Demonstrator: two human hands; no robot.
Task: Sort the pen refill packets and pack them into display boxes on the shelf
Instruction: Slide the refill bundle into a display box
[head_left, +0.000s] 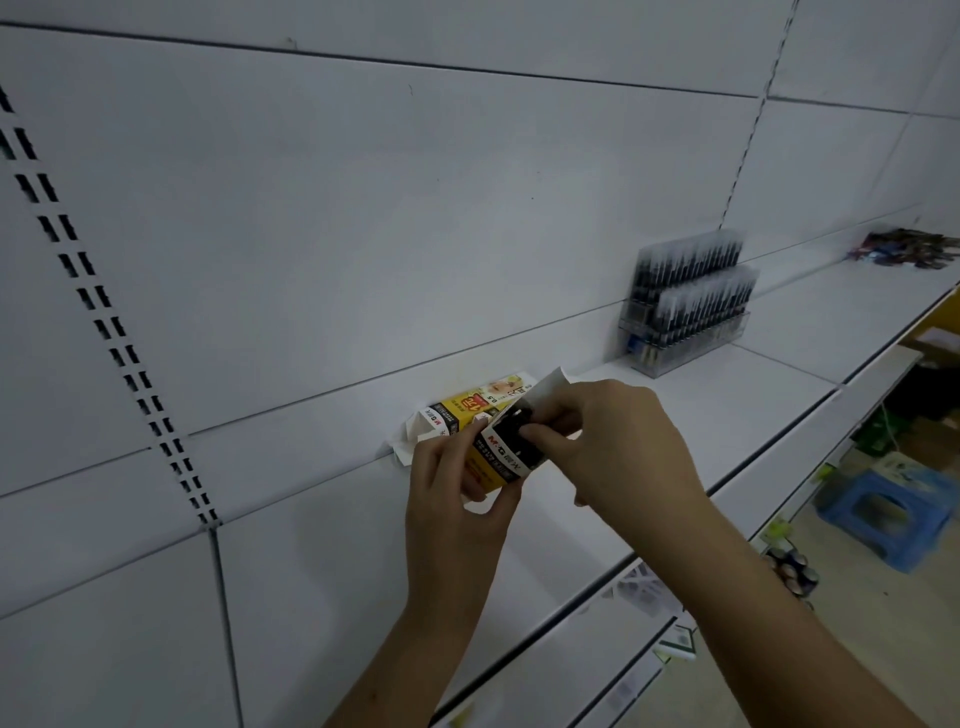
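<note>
Above the shelf (727, 395), both hands (457, 483) (618, 441) grip a refill box (506, 452).

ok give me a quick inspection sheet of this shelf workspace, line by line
surface: white shelf, bare where it shows.
job's things: yellow and black refill box held above the shelf with its flap open; a second yellow box lies behind it against the back panel; clear display rack of dark refills stands further right.
clutter: small heap of coloured items at the far right end of the shelf.
hands: left hand grips the box from below; right hand pinches its flap end.
cables: nothing seen.
surroundings: blue stool and cartons on the floor; lower shelves hold blurred goods.
</note>
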